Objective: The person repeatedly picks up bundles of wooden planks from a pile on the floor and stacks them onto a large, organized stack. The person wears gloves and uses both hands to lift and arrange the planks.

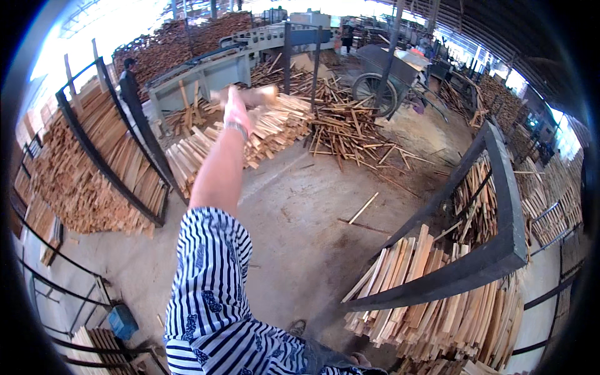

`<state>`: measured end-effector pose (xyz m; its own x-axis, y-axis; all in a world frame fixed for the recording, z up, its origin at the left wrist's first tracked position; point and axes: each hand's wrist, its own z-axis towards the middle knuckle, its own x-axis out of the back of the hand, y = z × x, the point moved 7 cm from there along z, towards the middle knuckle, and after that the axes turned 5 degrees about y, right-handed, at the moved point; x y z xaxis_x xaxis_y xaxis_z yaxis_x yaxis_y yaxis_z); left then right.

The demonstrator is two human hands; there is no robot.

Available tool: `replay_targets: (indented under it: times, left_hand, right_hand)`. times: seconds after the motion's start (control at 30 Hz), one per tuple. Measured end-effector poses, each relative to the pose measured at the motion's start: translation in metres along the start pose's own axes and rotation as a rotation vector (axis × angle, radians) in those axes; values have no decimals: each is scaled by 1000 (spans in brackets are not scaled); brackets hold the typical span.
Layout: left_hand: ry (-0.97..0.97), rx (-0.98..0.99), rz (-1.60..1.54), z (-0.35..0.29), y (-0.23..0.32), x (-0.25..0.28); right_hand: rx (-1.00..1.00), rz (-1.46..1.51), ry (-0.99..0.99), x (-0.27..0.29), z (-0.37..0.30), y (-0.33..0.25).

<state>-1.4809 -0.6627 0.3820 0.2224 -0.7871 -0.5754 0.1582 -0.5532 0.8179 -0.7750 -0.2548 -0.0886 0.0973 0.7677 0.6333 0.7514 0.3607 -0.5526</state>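
Observation:
My left arm, in a black-and-white striped sleeve, reaches far forward over the floor. At its end my left hand (236, 117), with a band at the wrist, is closed on a short piece of wood (259, 95). Both are smeared by motion, and the wood sticks out on either side of the hand. Beyond and below the hand lies a broad heap of pale wooden strips (275, 128). My right hand does not show. At the lower right, a stack of wooden strips (431, 300) sits within a dark metal frame (509, 206).
A tall rack of stacked wood (81, 169) stands at left, with a person (129, 81) behind it. Darker loose sticks (350, 131) lie near a two-wheeled cart (387, 69). Two thin sticks (364, 208) lie on the concrete floor (294, 212). A blue container (122, 322) is lower left.

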Motion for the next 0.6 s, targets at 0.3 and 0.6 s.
replay_targets:
  times: [0.3,0.6]
  left_hand:
    - [-225,206,231,-11,-195,89]
    - [-1264,53,1754,-332,-403,310]
  right_hand:
    - [-72,79,-44,-64,-6,83]
    - [209,51,-74,-31,-31,26]
